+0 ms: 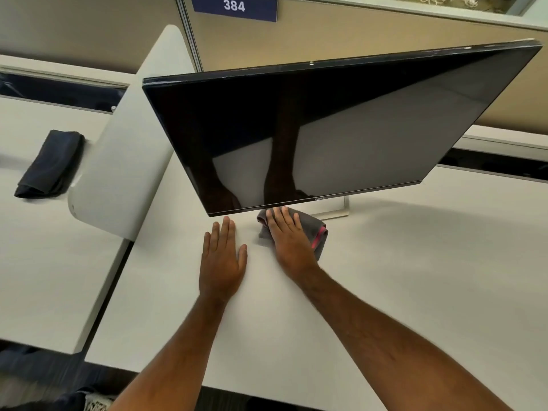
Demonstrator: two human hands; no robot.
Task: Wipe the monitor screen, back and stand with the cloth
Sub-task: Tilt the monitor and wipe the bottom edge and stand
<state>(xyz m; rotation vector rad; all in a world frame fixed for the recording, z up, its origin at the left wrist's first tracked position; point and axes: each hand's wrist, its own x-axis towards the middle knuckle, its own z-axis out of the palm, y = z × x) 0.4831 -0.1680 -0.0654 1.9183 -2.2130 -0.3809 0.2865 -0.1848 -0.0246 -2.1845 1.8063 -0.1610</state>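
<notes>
The fingers of the right hand are stretched out flat and close together, pressing down on a grey cloth. They do not curl around it; the palm just lies on top. The cloth is folded, has a pink edge, and sits on the white desk right in front of the monitor stand, just under the bottom edge of the screen. The fingertips reach almost to that edge. The left hand lies flat on the desk too, fingers straight and a little spread, holding nothing. It rests beside the right hand, with a small bit of bare desk between them. Above both hands the monitor leans toward the person, its screen dark and shiny, showing the reflection of the two arms. Far off to the left, on the next desk, lies a dark folded cloth, past a pale rounded divider. Behind the monitor is a tan wall panel with a blue sign that says 384.
</notes>
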